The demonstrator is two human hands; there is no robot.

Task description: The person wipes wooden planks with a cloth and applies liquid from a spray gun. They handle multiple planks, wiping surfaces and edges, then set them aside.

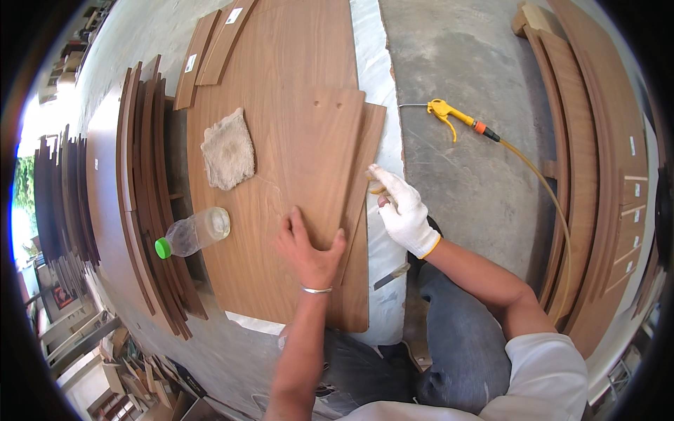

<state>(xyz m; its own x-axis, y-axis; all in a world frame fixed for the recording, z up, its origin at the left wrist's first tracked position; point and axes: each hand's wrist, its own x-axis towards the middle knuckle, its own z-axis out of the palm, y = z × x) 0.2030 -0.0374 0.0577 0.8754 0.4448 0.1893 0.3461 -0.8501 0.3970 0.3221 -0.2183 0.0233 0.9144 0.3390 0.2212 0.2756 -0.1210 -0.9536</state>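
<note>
A narrow brown wooden board [319, 151] with two small round marks near its far end lies over a second board [372, 133]. Both rest on a large wood-grain panel [242, 259]. My bare left hand [309, 256], with a metal bracelet at the wrist, grips the near end of the upper board, thumb on its right edge and fingers across its left side. Just right of the boards is my right hand [404, 210] in a white glove, its thumb tip bare. Its fingers are bent around a small yellowish-brown thing, too small to name.
On the panel lie a beige cloth [229, 149], a clear bottle with a green cap [195, 233] and labelled strips [223, 45]. A flat-bladed tool [391, 276] rests on white sheeting. A yellow air blow gun [449, 116] with hose lies on the floor. Board stacks [151, 189] flank both sides.
</note>
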